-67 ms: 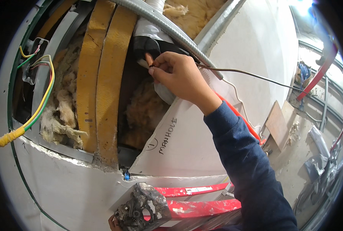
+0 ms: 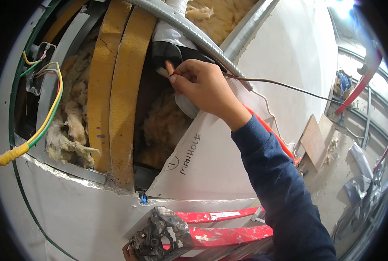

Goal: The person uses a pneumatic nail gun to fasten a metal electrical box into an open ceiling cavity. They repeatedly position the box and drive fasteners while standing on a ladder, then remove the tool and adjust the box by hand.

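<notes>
My right hand reaches up into the wall opening, its thumb and fingers pinched around a copper-coloured tube. Black foam-like wrapping and a white-wrapped duct or pipe lie just beyond the fingertips. A thin brown cable runs from behind this hand toward the right; whether the fingers touch it is hidden. At the lower edge, my left hand shows only some fingers, curled against the dark, paint-spattered top of a red ladder.
Two yellow-brown curved beams stand left of the opening, beside loose insulation. Yellow-green wires hang at the left. A flexible metal conduit crosses above my hand. White wallboard has a rough-cut edge.
</notes>
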The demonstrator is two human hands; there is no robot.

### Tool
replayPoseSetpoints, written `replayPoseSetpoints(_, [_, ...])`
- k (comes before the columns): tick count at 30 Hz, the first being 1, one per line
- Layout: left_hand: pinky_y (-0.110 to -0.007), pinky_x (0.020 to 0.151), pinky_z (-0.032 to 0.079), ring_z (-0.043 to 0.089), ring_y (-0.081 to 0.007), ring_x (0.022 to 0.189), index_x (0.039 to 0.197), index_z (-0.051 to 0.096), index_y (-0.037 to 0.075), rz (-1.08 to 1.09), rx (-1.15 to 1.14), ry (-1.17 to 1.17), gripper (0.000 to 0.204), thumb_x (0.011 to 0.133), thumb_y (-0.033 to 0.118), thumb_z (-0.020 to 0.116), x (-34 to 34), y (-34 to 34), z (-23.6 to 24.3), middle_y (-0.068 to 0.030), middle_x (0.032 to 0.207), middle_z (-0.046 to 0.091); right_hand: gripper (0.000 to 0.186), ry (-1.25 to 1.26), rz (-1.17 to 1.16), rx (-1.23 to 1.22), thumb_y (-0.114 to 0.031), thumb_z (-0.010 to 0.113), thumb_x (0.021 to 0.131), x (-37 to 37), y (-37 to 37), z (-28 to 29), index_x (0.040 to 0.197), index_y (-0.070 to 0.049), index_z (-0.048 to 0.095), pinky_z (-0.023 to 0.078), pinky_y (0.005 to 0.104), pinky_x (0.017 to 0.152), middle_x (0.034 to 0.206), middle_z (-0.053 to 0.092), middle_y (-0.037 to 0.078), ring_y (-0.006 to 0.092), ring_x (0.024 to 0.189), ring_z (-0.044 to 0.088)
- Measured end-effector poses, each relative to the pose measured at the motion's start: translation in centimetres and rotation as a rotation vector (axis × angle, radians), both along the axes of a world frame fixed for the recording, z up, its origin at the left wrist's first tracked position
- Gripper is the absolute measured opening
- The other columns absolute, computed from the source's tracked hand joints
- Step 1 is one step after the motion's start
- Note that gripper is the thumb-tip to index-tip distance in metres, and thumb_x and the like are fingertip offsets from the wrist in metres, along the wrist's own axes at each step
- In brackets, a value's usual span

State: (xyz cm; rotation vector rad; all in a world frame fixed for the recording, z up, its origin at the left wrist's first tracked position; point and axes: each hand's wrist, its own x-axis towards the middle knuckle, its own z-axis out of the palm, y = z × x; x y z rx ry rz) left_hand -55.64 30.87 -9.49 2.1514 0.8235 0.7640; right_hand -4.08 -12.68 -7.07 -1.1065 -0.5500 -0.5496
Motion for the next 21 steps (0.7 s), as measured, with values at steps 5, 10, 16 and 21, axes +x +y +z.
replayPoseSetpoints(5, [-0.038, 0.091, 0.053, 0.063, -0.0221, 0.105, 0.129, 0.061, -0.001, -0.023, 0.058, -0.013, 0.049, 0.105, 0.041, 0.056, 0.1, 0.5, -0.5, -0.0112, 0.119, 0.065, 0.023, -0.004, -0.040, -0.015, -0.019, 0.075, 0.094, 0.0, -0.2, 0.5, 0.097, 0.004, 0.071, 0.052, 0.0255, 0.068, 0.077, 0.073, 0.005, 0.0092, 0.071, 0.068])
replayPoseSetpoints(10, [-0.043, 0.098, 0.048, 0.059, -0.0269, 0.113, 0.124, 0.063, -0.001, -0.128, 0.292, 0.155, 0.056, 0.107, 0.051, 0.048, -0.1, 0.6, 0.0, -0.0125, 0.119, 0.064, 0.033, 0.055, -0.089, -0.050, -0.029, 0.076, 0.093, -0.2, 0.1, 1.1, 0.097, 0.004, 0.074, 0.053, 0.0290, 0.068, 0.076, 0.073, 0.008, 0.0143, 0.071, 0.069])
replayPoseSetpoints(16, [-0.047, 0.106, 0.043, 0.056, -0.0328, 0.120, 0.126, 0.063, -0.001, -0.056, 0.284, 0.129, 0.057, 0.109, 0.049, 0.041, -0.3, -0.4, -0.1, -0.0173, 0.124, 0.061, 0.040, 0.237, 0.037, -0.007, -0.034, 0.073, 0.093, 0.4, 0.6, 2.5, 0.091, 0.005, 0.075, 0.056, 0.0333, 0.067, 0.073, 0.072, 0.013, 0.0204, 0.068, 0.071])
replayPoseSetpoints(21, [-0.036, 0.102, 0.045, 0.057, -0.0225, 0.115, 0.132, 0.056, 0.001, 0.083, 0.082, 0.097, 0.037, 0.109, 0.029, 0.052, -0.2, 0.4, 0.7, -0.0128, 0.124, 0.060, 0.040, 0.420, 0.160, 0.086, -0.033, 0.073, 0.092, 0.9, 0.3, 4.1, 0.085, 0.007, 0.075, 0.057, 0.0339, 0.061, 0.067, 0.071, 0.011, 0.0197, 0.062, 0.071])
